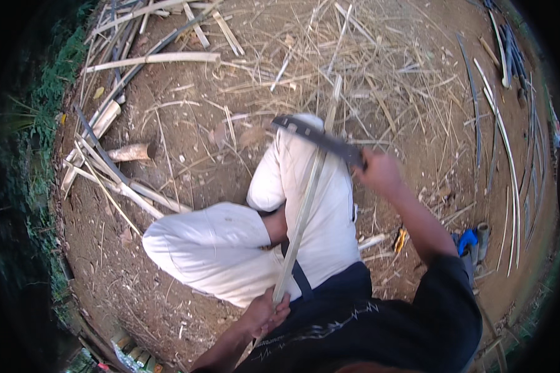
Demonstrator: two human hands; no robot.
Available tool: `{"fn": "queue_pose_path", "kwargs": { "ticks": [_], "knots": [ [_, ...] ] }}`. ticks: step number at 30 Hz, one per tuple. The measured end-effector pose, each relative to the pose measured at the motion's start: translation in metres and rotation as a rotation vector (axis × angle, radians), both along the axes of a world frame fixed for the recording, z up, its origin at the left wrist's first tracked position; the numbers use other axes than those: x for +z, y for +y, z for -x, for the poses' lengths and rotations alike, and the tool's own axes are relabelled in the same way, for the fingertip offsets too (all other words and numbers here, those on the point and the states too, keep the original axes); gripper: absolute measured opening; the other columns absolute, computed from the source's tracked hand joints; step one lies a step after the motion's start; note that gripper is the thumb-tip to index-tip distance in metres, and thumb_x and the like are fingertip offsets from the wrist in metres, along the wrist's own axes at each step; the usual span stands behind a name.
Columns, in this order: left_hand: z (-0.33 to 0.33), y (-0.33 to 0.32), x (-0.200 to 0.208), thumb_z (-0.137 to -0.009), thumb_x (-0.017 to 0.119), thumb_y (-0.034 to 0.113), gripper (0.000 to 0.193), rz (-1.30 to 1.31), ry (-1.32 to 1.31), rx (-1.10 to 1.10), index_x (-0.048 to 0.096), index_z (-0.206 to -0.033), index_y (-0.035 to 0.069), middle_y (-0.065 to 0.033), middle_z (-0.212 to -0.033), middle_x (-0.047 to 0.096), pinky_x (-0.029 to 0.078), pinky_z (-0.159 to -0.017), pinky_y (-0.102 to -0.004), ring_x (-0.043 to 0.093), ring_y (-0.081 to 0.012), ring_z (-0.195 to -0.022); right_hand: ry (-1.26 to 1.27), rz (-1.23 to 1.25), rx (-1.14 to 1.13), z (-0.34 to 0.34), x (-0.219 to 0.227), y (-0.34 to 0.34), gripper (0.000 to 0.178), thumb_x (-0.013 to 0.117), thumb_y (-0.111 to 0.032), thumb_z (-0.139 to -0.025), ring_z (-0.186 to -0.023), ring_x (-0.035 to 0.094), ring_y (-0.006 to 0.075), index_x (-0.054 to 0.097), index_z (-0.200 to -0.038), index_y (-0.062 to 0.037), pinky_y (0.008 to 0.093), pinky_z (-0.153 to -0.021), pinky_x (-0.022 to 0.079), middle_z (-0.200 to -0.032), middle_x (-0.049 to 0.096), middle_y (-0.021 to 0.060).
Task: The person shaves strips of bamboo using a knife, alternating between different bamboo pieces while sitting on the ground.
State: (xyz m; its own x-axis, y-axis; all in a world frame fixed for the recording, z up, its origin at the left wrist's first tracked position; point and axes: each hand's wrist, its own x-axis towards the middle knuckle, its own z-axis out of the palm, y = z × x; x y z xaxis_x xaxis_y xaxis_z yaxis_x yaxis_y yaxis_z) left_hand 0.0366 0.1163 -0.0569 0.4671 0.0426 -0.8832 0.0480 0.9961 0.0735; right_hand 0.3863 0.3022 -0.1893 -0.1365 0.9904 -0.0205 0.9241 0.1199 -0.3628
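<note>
My left hand [265, 314] is closed around the near end of a long, pale bamboo strip [303, 214], close to my waist. From there the strip runs forward over my white-trousered leg [331, 214], its far end reaching past the knee. My right hand [381, 173] grips a machete [320, 138] by its handle, most of which the fingers hide. The dark, broad blade lies crosswise over the strip above my knee, pointing left. Whether the edge bites into the strip cannot be made out.
Thin shavings [361, 74] cover the dirt ahead. Split bamboo pieces [152, 59] are heaped at the far left, with a short bamboo log [129, 153] below them. Long strips [503, 137] lie on the right. A blue object [467, 241] sits beside my right elbow.
</note>
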Motion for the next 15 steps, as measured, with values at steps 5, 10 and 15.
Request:
{"fn": "queue_pose_path", "kwargs": {
  "ticks": [5, 10, 15],
  "knots": [
    [-0.001, 0.001, 0.006, -0.102, 0.021, 0.043, 0.049, 0.001, 0.038, 0.005, 0.037, -0.067, 0.012, 0.0016, -0.046, 0.030, 0.021, -0.027, -0.0232, 0.026, -0.0086, -0.031, -0.006, -0.278, 0.310, 0.010, -0.013, -0.021, 0.028, 0.076, -0.023, -0.070, -0.069, 0.068, 0.0330, 0.056, -0.082, -0.0064, 0.0436, -0.062, 0.053, -0.073, 0.065, 0.0156],
    [0.012, -0.006, 0.004, -0.102, 0.022, 0.046, 0.050, 0.057, -0.015, -0.009, 0.037, -0.068, 0.013, 0.0030, -0.046, 0.030, 0.020, -0.026, -0.0229, 0.026, -0.0065, -0.032, -0.079, 0.080, -0.114, -0.007, -0.023, 0.006, 0.026, 0.075, -0.023, -0.071, -0.071, 0.069, 0.0332, 0.057, -0.081, -0.0064, 0.0433, -0.066, 0.055, -0.076, 0.068, 0.0172],
    [0.013, -0.007, 0.004, -0.102, 0.020, 0.046, 0.051, 0.006, 0.010, -0.087, 0.036, -0.067, 0.013, 0.0036, -0.046, 0.029, 0.019, -0.027, -0.0227, 0.024, -0.0063, -0.032, -0.055, -0.180, 0.152, 0.011, -0.014, -0.008, 0.027, 0.075, -0.026, -0.072, -0.069, 0.068, 0.0330, 0.059, -0.084, -0.0073, 0.0443, -0.064, 0.055, -0.074, 0.067, 0.0148]
  ]
}}
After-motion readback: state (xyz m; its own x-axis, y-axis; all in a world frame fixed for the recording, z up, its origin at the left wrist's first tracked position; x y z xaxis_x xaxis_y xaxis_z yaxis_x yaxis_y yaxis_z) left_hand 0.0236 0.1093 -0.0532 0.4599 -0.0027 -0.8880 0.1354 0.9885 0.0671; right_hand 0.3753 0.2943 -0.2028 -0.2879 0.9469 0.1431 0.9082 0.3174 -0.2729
